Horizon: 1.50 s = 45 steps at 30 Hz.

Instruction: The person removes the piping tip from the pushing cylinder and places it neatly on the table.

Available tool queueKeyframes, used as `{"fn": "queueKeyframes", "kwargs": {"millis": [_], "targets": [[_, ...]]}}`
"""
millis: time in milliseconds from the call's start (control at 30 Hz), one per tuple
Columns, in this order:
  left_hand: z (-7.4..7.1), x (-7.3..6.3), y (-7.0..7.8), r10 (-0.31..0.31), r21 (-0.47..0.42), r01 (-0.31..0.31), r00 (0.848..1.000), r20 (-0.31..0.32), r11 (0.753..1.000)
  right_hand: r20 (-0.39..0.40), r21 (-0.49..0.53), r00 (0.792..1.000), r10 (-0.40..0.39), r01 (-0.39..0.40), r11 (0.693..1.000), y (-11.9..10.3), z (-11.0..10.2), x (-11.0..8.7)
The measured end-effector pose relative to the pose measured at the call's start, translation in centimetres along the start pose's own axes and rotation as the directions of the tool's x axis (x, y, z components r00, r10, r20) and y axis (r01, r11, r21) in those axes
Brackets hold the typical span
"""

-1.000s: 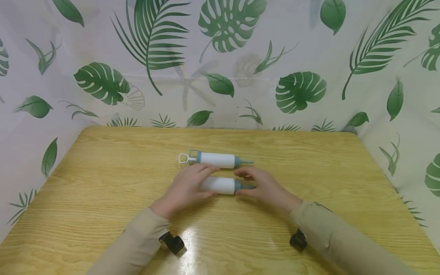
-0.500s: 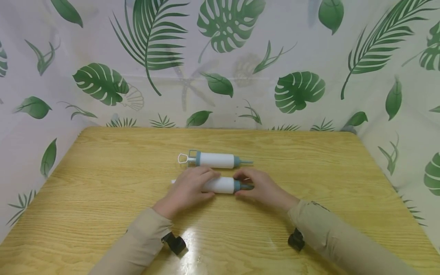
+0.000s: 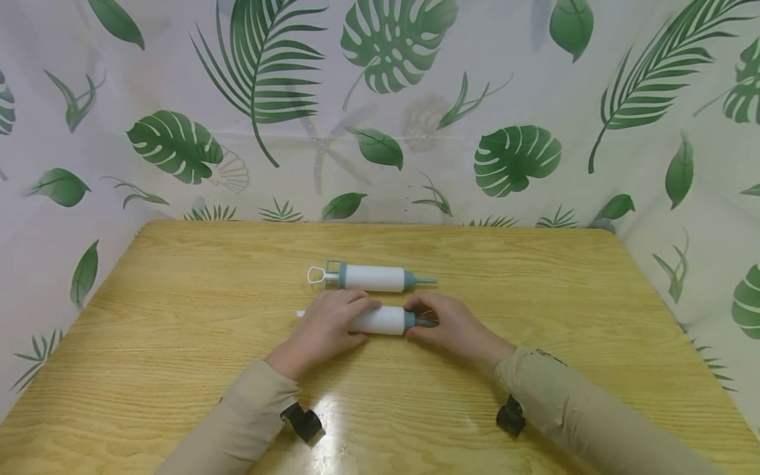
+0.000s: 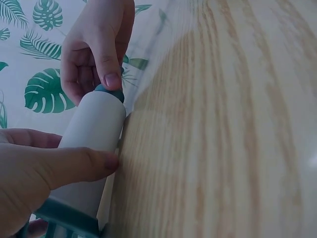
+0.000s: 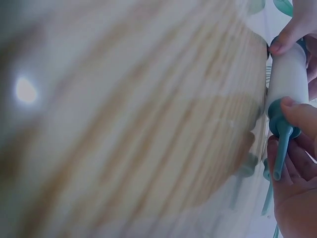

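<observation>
Our left hand curls round the white-and-teal tubular plastic syringe; our right hand pinches its teal collar. We should steady both ends, parallel to the wood-grain table's far edge.

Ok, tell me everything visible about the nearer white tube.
The nearer white tube has a smooth, plastic-looking barrel, a teal cap with a narrow nozzle, and a teal collar opposite; a white tip shows past the left hand. It lies sideways in front of a similar tube; whether it touches the table is unclear. The left hand grips its barrel, the right hand pinches the cap.
</observation>
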<state>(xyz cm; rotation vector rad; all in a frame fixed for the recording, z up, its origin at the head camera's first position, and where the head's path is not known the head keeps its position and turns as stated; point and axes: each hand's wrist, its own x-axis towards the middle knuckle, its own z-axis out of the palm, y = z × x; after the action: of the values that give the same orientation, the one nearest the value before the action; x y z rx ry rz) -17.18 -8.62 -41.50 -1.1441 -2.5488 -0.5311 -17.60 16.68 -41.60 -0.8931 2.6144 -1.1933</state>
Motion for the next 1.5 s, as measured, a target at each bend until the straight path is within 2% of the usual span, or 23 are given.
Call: {"fn": "queueKeyframes", "kwargs": {"millis": [100,267,833,1000,1233,1333,1500], "targets": [[0.06,-0.11,0.02,-0.018,0.010,0.018,1.000,0.011,1.000,-0.005,0.002,1.000,0.000,0.000,1.000,0.01,0.00,-0.05],[0.10,-0.29,0.00,-0.012,0.010,0.012,1.000,0.004,1.000,-0.003,0.007,1.000,0.006,-0.006,1.000,0.05,-0.02,-0.15],[-0.29,-0.60,0.11,0.054,-0.026,-0.057,0.994,-0.097,0.998,0.007,0.028,1.000,0.028,-0.028,0.999,-0.11,-0.26,-0.54],[-0.44,-0.63,0.22,0.052,-0.055,-0.058,0.994,-0.094,0.997,0.007,0.069,1.000,0.016,-0.016,0.997,-0.09,-0.16,-0.63],[-0.54,-0.51,0.50,0.031,-0.120,-0.039,0.997,-0.070,0.992,-0.054,0.022,0.995,-0.084,0.085,0.996,-0.07,-0.20,-0.79],[-0.55,-0.47,0.57,0.024,-0.124,-0.032,0.997,-0.067,0.992,-0.052,0.039,0.996,-0.078,0.080,0.996,-0.04,-0.25,-0.76],[-0.61,-0.54,0.49,0.028,-0.095,-0.034,0.998,-0.065,0.995,-0.014,0.089,1.000,-0.025,0.026,0.996,-0.05,-0.35,-0.82]]}}
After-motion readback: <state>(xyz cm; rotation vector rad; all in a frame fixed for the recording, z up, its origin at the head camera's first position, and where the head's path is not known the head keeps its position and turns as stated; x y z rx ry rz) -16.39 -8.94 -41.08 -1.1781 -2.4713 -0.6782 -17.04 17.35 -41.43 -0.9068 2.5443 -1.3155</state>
